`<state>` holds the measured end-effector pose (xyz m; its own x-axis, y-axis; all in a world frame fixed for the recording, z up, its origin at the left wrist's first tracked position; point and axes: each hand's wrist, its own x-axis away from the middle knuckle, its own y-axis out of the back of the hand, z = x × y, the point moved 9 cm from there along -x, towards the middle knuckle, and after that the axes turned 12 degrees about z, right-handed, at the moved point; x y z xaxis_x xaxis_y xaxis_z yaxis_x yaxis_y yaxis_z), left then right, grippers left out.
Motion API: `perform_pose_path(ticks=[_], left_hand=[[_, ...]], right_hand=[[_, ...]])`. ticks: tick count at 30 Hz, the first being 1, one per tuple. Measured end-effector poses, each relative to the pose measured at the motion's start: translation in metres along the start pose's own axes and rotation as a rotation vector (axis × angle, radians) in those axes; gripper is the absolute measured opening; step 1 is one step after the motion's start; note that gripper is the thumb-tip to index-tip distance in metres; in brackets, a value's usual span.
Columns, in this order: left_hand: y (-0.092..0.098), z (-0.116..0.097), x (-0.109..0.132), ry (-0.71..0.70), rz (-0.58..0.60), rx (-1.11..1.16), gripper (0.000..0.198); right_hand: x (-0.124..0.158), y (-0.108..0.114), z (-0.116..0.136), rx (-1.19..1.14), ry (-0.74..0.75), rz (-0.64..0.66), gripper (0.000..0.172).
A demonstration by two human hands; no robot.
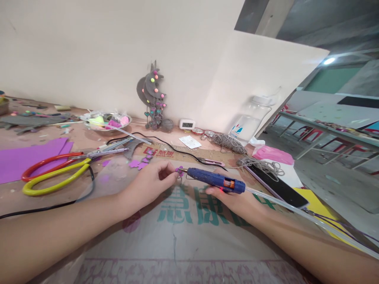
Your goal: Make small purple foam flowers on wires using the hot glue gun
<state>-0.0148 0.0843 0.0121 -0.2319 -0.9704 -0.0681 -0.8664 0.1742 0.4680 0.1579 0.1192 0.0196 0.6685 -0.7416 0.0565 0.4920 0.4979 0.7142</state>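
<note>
My left hand [154,179] pinches a small purple cutout [179,171] between thumb and fingertips. In my right hand [233,199] is a blue hot glue gun [211,178], its nozzle pointing left at the cutout. Whether the nozzle touches the cutout I cannot tell. A long clear glue stick [284,202] runs out of the gun's back end toward the lower right. Several more purple cutouts [142,163] lie just beyond my left hand. Below both hands is a printed cardboard sheet [166,240] with green characters.
Scissors [56,167] with red and yellow handles and purple sheets [32,159] lie left. A black cable [166,142] crosses behind the hands. A phone [276,185], grey yarn [227,142] and a clear bottle [248,120] are right. A grey moon ornament [152,92] hangs at the wall.
</note>
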Motion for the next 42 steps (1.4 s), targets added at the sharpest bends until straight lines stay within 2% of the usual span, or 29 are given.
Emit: perform_pose_path(ticks=[17, 25, 42], left_hand=[[0.0, -0.002, 0.001, 0.01, 0.004, -0.024, 0.016], [-0.002, 0.008, -0.004, 0.022, 0.021, -0.017, 0.014], [-0.001, 0.004, -0.002, 0.013, 0.013, -0.03, 0.015]], right_hand=[[-0.002, -0.003, -0.002, -0.025, 0.006, 0.019, 0.029], [-0.002, -0.002, -0.006, -0.027, -0.009, 0.007, 0.028], [0.0, 0.002, -0.007, -0.009, -0.006, -0.045, 0.026]])
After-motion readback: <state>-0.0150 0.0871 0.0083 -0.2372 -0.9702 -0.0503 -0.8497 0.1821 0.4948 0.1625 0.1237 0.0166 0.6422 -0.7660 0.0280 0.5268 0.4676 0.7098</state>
